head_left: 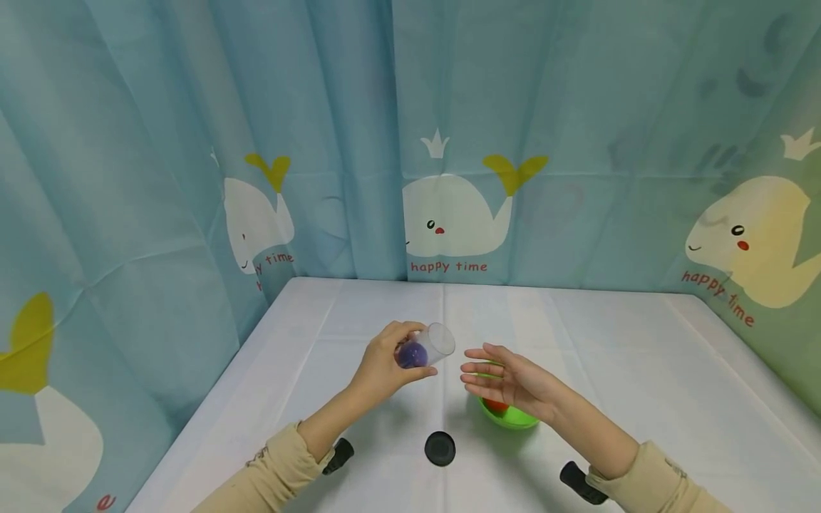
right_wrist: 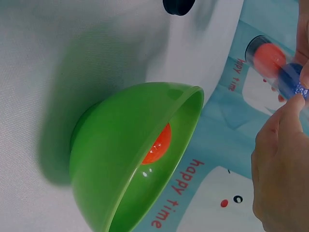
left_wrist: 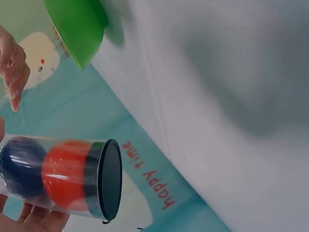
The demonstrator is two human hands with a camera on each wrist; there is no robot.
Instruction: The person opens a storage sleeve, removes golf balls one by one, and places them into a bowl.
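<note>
My left hand (head_left: 381,363) grips a clear plastic tube (head_left: 440,340) above the table, tilted with its open mouth toward my right hand. Inside it sit a dark blue ball (left_wrist: 23,166) and an orange ball (left_wrist: 66,175), the orange one beside the black-capped end (left_wrist: 111,181). Fingers of my right hand (head_left: 513,381) are extended and hold nothing; this hand hovers above the green bowl (right_wrist: 116,130), partly hiding it in the head view. Another orange ball (right_wrist: 161,145) lies in the bowl. A round black lid (head_left: 440,449) lies on the table between my forearms.
A white cloth covers the table (head_left: 359,306). Light blue curtains (head_left: 346,107) printed with whales stand behind and along both sides. Black wrist devices show beneath the left sleeve (head_left: 276,463) and the right sleeve (head_left: 661,477).
</note>
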